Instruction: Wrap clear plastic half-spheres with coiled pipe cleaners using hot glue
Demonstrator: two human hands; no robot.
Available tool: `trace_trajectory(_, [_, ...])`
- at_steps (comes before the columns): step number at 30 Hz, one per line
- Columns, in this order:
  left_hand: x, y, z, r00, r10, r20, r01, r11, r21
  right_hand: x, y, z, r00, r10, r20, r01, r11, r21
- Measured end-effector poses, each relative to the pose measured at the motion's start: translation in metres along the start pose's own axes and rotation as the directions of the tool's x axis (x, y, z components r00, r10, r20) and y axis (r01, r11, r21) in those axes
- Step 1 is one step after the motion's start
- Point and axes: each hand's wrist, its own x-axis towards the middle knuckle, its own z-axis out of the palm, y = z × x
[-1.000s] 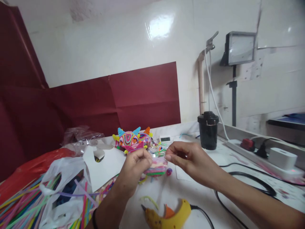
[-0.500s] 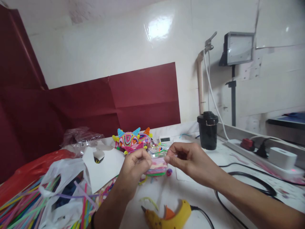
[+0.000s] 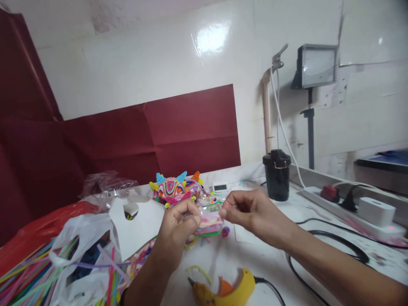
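Between my hands is a small clear plastic packet [image 3: 208,225] with pink, white and green layers showing in it. My left hand [image 3: 180,225] is closed in a pinch at the packet's left edge. At its upper right corner, thumb and forefinger of my right hand [image 3: 247,214] are pinched together. The fingertips partly cover the packet's edges. Behind it stands a colourful animal-head figure [image 3: 170,189] with blue horns, beside a similar one with an orange horn. A small purple ball [image 3: 225,231] lies just right of the packet.
A yellow glue gun [image 3: 237,293] lies in front, its cord running right. Left are fuzzy craft stems [image 3: 28,276], a white plastic bag [image 3: 86,229] and a cut white sheet [image 3: 137,229]. A black lidded cup [image 3: 276,176] and a power strip [image 3: 347,208] stand right.
Both hands stay pinched at nearly the same place. The packet's upper part looks clearer and shinier. The whole view has shifted very slightly.
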Motion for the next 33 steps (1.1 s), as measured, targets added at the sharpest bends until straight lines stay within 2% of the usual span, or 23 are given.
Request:
trace_trajectory(7, [0.001, 0.001, -0.001, 0.995, 0.086, -0.046, -0.080, 0.990, 0.117, 0.000, 0.001, 0.000, 1.000, 0.003, 0.008, -0.003, 1.000, 0.012])
trace_trajectory(16, [0.001, 0.000, -0.004, 0.994, 0.101, -0.041, -0.094, 0.985, 0.143, 0.001, -0.005, -0.003, 0.992, 0.099, 0.075, -0.105, 0.990, 0.089])
trace_trajectory(21, [0.001, -0.003, -0.007, 0.990, 0.139, -0.024, -0.137, 0.987, 0.087, 0.002, -0.006, -0.003, 0.991, 0.123, 0.060, -0.130, 0.981, 0.144])
trace_trajectory(27, [0.000, -0.001, -0.006, 0.981, 0.189, -0.036, -0.187, 0.981, 0.055, 0.001, -0.010, -0.005, 0.983, 0.144, 0.110, -0.160, 0.974, 0.161])
trace_trajectory(33, [0.001, -0.004, -0.010, 0.979, 0.205, 0.011, -0.206, 0.978, 0.026, 0.001, -0.012, -0.005, 0.982, 0.154, 0.109, -0.172, 0.968, 0.181])
